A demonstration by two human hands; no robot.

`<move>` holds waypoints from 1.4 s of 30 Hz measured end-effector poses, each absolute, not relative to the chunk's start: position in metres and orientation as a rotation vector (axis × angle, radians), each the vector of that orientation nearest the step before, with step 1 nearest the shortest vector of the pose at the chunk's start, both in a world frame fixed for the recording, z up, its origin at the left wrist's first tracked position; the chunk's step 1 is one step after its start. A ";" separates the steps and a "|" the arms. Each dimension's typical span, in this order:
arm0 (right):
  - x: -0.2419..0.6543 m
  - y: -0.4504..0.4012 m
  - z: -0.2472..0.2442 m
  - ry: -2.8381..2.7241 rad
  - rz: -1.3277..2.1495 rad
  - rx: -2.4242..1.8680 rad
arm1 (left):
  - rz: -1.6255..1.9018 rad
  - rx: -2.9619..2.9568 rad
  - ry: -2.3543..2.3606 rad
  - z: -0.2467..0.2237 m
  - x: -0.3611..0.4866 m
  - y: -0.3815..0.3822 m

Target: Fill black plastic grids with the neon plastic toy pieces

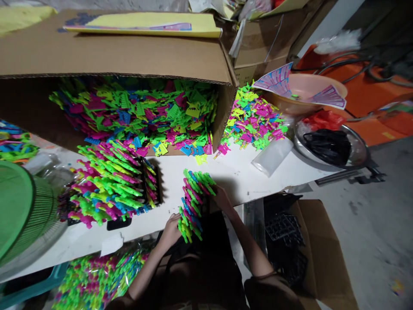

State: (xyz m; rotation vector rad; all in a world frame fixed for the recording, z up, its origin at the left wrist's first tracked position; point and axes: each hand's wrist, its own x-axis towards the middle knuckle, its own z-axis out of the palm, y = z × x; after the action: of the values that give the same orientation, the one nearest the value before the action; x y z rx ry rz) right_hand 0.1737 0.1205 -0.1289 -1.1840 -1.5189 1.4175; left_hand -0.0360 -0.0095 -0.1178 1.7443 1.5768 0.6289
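Observation:
At the table's front edge, a bundle of green, pink, blue and yellow plastic pieces (193, 200) stands in close rows, tilted. My left hand (171, 230) grips its near left end, and my right hand (221, 198) grips its far right side; the fingers of both are partly hidden by the pieces. To the left, a larger block of similar pieces (112, 181) stands in black racks (158, 183) on the white table (174, 165). A loose pile of small colourful parts (254, 116) lies beyond my right hand.
Behind is a big cardboard box (129, 54) full of loose parts. A green basket (16, 211) stands left; a metal bowl with bags (355, 146) and a peach basin (325, 82) stand right. Below are black trays in a carton (322, 241) and bagged pieces (97, 275).

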 end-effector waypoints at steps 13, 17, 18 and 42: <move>0.167 0.125 -0.133 -1.613 1.487 -1.186 | 0.653 1.766 1.584 -0.122 -0.035 -0.013; 0.167 0.125 -0.134 -1.600 1.480 -1.226 | 0.655 1.765 1.584 -0.122 -0.036 -0.013; 0.167 0.125 -0.135 -1.595 1.482 -1.227 | 0.656 1.765 1.583 -0.122 -0.036 -0.013; 0.183 0.136 -0.120 -1.724 1.583 -1.212 | 0.690 1.760 1.561 -0.125 -0.036 -0.012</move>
State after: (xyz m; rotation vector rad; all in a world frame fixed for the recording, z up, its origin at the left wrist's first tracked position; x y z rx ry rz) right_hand 0.1835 0.1360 -0.1195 -1.2120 -1.7241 1.5831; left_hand -0.0360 -0.0117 -0.1253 1.7599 1.5612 0.6897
